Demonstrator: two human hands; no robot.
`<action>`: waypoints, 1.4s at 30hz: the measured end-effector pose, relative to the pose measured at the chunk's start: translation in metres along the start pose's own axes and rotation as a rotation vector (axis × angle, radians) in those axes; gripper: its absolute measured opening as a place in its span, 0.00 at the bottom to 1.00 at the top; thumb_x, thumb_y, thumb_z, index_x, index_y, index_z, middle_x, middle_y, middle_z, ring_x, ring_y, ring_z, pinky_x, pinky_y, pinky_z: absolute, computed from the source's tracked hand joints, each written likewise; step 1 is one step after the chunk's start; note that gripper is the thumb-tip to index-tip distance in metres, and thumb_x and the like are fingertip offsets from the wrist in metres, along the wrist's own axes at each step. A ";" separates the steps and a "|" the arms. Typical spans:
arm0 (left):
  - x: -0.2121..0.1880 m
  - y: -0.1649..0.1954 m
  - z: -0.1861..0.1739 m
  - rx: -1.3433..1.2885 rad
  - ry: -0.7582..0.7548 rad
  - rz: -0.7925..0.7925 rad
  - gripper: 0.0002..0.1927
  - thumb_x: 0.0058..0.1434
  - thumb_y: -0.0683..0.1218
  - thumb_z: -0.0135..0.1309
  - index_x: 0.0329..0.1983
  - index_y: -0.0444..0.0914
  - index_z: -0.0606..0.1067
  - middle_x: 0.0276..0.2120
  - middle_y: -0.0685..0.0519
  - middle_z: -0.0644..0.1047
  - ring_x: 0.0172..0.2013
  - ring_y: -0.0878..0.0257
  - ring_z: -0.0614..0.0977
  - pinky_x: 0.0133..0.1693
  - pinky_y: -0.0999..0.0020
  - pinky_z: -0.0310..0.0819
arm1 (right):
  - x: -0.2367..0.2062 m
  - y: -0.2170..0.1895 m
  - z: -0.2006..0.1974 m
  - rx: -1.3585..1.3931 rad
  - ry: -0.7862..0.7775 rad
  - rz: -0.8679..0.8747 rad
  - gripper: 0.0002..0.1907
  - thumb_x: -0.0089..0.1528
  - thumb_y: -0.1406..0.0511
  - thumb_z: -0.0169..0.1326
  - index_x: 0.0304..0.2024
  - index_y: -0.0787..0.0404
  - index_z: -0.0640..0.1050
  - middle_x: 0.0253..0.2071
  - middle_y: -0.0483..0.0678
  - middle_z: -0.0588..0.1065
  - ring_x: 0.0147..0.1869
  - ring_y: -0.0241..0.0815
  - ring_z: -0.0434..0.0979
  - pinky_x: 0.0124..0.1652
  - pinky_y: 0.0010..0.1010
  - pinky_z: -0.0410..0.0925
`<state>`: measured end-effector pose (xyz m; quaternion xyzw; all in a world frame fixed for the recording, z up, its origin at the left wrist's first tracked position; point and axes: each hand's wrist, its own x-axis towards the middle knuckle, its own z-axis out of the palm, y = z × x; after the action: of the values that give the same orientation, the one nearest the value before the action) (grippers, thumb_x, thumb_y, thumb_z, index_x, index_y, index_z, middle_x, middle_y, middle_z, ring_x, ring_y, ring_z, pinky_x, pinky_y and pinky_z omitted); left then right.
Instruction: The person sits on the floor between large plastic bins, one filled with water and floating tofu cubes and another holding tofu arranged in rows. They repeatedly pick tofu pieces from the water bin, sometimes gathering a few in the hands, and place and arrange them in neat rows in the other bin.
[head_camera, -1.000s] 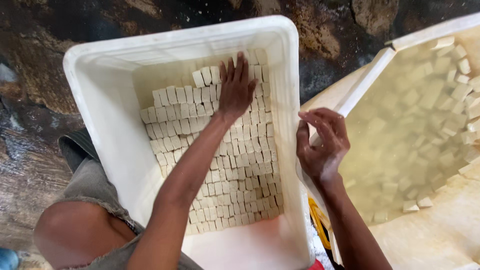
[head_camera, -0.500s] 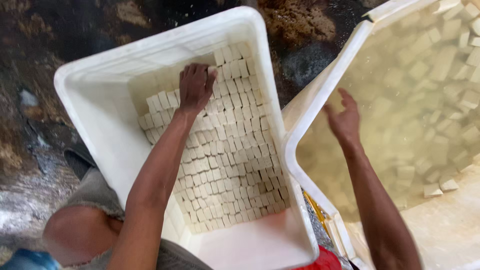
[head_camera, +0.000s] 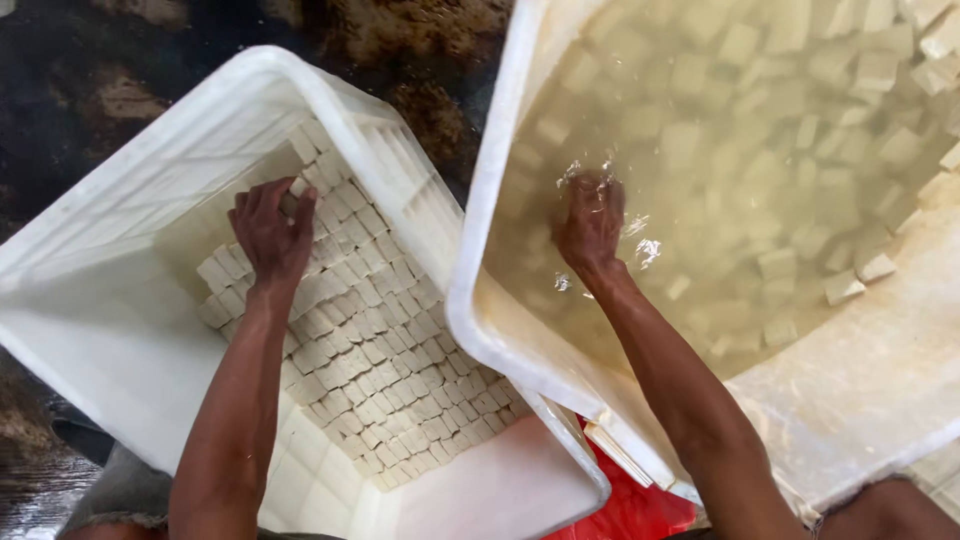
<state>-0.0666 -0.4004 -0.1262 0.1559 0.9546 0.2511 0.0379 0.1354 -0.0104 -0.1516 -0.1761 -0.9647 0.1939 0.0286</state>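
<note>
Left tub (head_camera: 130, 330): white, packed rows of pale blocks (head_camera: 390, 370).
Left hand (head_camera: 268, 232): fingers (head_camera: 262, 196) curled on the top block row.
Right hand (head_camera: 590, 222): dipped in cloudy water; fingers' state indiscernible.
Right tub (head_camera: 480, 300): loose blocks (head_camera: 850, 285) submerged.

A dark, wet, stained floor (head_camera: 120, 90) carries two large white plastic tubs side by side, their rims touching. The left white tub (head_camera: 130, 180) holds packed rows of pale cubes; the right white tub (head_camera: 500, 200) holds cloudy water. A red plastic piece (head_camera: 630, 505) lies between and beneath them.
</note>
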 end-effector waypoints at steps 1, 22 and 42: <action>0.000 0.001 0.001 0.009 -0.002 0.017 0.16 0.71 0.55 0.61 0.55 0.42 0.78 0.51 0.51 0.79 0.51 0.50 0.75 0.55 0.50 0.63 | -0.002 -0.002 0.000 0.086 0.028 -0.033 0.23 0.55 0.69 0.61 0.54 0.65 0.76 0.55 0.61 0.71 0.60 0.64 0.69 0.59 0.52 0.64; 0.006 -0.004 0.018 -0.008 -0.031 -0.059 0.17 0.78 0.54 0.52 0.61 0.39 0.76 0.52 0.46 0.77 0.57 0.50 0.74 0.63 0.48 0.57 | 0.055 -0.022 0.028 0.474 -0.226 0.291 0.16 0.57 0.68 0.62 0.48 0.64 0.78 0.47 0.60 0.76 0.51 0.61 0.76 0.48 0.51 0.71; -0.016 -0.015 0.011 0.033 0.234 -0.268 0.24 0.71 0.50 0.60 0.60 0.28 0.73 0.48 0.39 0.78 0.45 0.48 0.80 0.49 0.50 0.70 | 0.012 -0.018 0.031 0.264 -0.005 -0.111 0.21 0.64 0.65 0.64 0.59 0.64 0.78 0.51 0.70 0.72 0.50 0.66 0.76 0.42 0.49 0.72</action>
<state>-0.0544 -0.4128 -0.1432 -0.0022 0.9687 0.2443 -0.0430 0.1150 -0.0328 -0.1738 -0.1167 -0.9391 0.3175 0.0599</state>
